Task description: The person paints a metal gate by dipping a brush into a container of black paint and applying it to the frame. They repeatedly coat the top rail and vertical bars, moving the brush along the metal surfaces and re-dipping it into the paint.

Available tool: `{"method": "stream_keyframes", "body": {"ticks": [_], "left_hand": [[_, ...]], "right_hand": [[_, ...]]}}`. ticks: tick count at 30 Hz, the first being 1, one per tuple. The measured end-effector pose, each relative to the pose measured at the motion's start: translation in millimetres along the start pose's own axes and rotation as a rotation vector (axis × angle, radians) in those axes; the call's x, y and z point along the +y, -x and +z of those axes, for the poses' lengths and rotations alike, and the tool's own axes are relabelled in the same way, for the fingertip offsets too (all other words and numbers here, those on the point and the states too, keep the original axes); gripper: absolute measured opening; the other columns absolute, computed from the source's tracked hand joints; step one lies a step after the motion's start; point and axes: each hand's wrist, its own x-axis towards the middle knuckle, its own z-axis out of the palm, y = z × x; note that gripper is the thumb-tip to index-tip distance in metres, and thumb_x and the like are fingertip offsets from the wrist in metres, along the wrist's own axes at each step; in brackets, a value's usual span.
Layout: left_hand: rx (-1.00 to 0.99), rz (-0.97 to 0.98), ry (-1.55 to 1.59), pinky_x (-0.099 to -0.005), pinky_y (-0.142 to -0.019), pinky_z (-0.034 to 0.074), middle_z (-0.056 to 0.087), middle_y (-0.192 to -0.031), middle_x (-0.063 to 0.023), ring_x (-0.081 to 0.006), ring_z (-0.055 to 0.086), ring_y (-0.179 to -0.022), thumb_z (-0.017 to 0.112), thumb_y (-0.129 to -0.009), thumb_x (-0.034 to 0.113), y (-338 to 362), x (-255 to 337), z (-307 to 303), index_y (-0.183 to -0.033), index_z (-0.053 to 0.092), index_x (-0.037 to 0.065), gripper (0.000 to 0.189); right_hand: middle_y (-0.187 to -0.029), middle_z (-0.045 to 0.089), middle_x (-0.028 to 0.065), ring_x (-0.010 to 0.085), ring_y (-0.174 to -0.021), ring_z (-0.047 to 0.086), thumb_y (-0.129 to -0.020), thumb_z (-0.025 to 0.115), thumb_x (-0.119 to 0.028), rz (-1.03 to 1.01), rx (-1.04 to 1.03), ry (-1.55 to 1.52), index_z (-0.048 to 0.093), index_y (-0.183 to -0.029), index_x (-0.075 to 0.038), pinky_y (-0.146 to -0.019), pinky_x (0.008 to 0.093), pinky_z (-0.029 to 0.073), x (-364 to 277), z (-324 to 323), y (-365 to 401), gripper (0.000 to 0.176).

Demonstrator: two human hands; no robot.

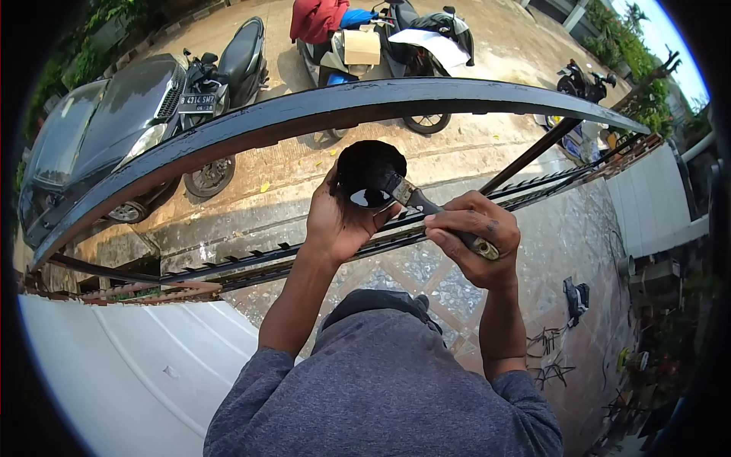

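Observation:
My left hand is wrapped round a paint can coated in black, its mouth tipped toward me with dark glossy paint inside. In my right hand is a paintbrush, gripped by its dark handle, whose end pokes out below my fingers. The brush's metal band rests at the can's rim, and its bristles are hidden in the black of the can. Just beyond both hands, a black-painted metal rail curves across the view, with patches of worn paint along its top.
Thin spiked bars run below the rail. Past it stand a dark car and several motorbikes. White corrugated sheeting lies to the left. A dark object and metal scraps lie on the tiled floor at right.

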Motion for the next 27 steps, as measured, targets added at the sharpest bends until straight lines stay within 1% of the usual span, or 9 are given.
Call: {"method": "stream_keyframes", "body": {"ticks": [1,4,5,8,14,19,22,24,27], "left_hand": [[-0.014,0.004,-0.003,-0.0526,-0.085,0.059,0.062,-0.125,-0.0156,-0.0325,0.066,-0.106,0.032,-0.106,0.043,0.0,1.4,1.2,-0.134,0.051,0.010,0.048],[-0.014,-0.002,-0.007,-0.0532,-0.086,0.059,0.062,-0.125,-0.0158,-0.0328,0.066,-0.106,0.031,-0.106,0.043,0.8,5.2,9.7,-0.134,0.052,0.010,0.048],[-0.006,-0.009,-0.007,-0.0534,-0.086,0.059,0.062,-0.124,-0.0160,-0.0329,0.066,-0.106,0.031,-0.106,0.043,1.1,6.6,13.2,-0.134,0.052,0.010,0.048],[-0.033,-0.008,0.008,-0.0537,-0.086,0.059,0.063,-0.123,-0.0170,-0.0355,0.066,-0.106,0.029,-0.106,0.043,0.7,10.5,18.6,-0.134,0.052,0.008,0.050],[-0.096,0.010,-0.019,-0.0517,-0.087,0.059,0.062,-0.127,-0.0206,-0.0415,0.065,-0.109,0.029,-0.106,0.044,-2.6,17.9,23.9,-0.138,0.050,0.005,0.055],[-0.079,0.016,-0.017,-0.0510,-0.087,0.059,0.062,-0.126,-0.0221,-0.0416,0.064,-0.111,0.030,-0.106,0.043,-3.8,22.3,21.1,-0.140,0.049,0.004,0.055],[-0.063,0.024,-0.020,-0.0508,-0.087,0.059,0.062,-0.126,-0.0220,-0.0415,0.064,-0.111,0.030,-0.106,0.043,-2.5,21.2,15.3,-0.139,0.049,0.004,0.055],[-0.053,0.015,-0.026,-0.0510,-0.088,0.058,0.061,-0.127,-0.0219,-0.0414,0.063,-0.112,0.029,-0.106,0.042,-3.5,21.8,10.8,-0.139,0.049,0.005,0.054],[-0.089,-0.017,0.001,-0.0529,-0.090,0.057,0.058,-0.132,-0.0234,-0.0428,0.059,-0.118,0.031,-0.106,0.044,-2.7,24.2,6.9,-0.141,0.047,0.004,0.055]], "right_hand": [[-0.087,0.073,0.0112,0.0184,-0.077,0.071,-0.079,0.078,0.000,-0.021,0.040,-0.002,0.073,-0.110,-0.006,-0.064,0.0285,0.056,2.4,1.4,3.7,0.031],[-0.085,0.073,0.0128,0.0210,-0.079,0.072,-0.081,0.075,0.002,0.144,0.206,-0.106,0.071,-0.108,0.002,-0.069,0.0291,0.057,-5.6,12.1,12.1,0.027],[-0.085,0.073,0.0150,0.0219,-0.082,0.072,-0.084,0.072,0.003,0.114,0.189,-0.113,0.070,-0.110,0.004,-0.072,0.0303,0.058,-4.6,11.2,12.8,0.026],[-0.093,0.074,0.0155,0.0206,-0.084,0.074,-0.081,0.073,0.006,0.004,0.198,-0.070,0.071,-0.109,0.002,-0.071,0.0288,0.059,-1.9,7.8,6.8,0.028],[-0.097,0.073,0.0167,0.0210,-0.084,0.073,-0.081,0.073,0.008,0.021,0.265,-0.171,0.071,-0.110,0.002,-0.071,0.0289,0.059,13.0,15.5,-18.9,0.030],[-0.097,0.072,0.0150,0.0198,-0.082,0.073,-0.085,0.070,0.007,0.202,0.440,-0.249,0.071,-0.112,0.002,-0.070,0.0283,0.058,21.8,6.3,-9.1,0.028],[-0.096,0.072,0.0153,0.0201,-0.083,0.073,-0.084,0.071,0.006,0.110,0.368,-0.245,0.071,-0.111,0.002,-0.070,0.0286,0.059,10.7,10.0,-9.5,0.027],[-0.096,0.073,0.0141,0.0191,-0.086,0.072,-0.081,0.073,0.008,0.072,0.293,-0.188,0.072,-0.109,0.001,-0.074,0.0277,0.057,5.3,23.3,-22.2,0.029],[-0.097,0.073,0.0137,0.0191,-0.086,0.072,-0.081,0.073,0.008,0.089,0.361,-0.197,0.072,-0.110,0.002,-0.074,0.0270,0.057,19.2,22.9,-23.2,0.030]]}}
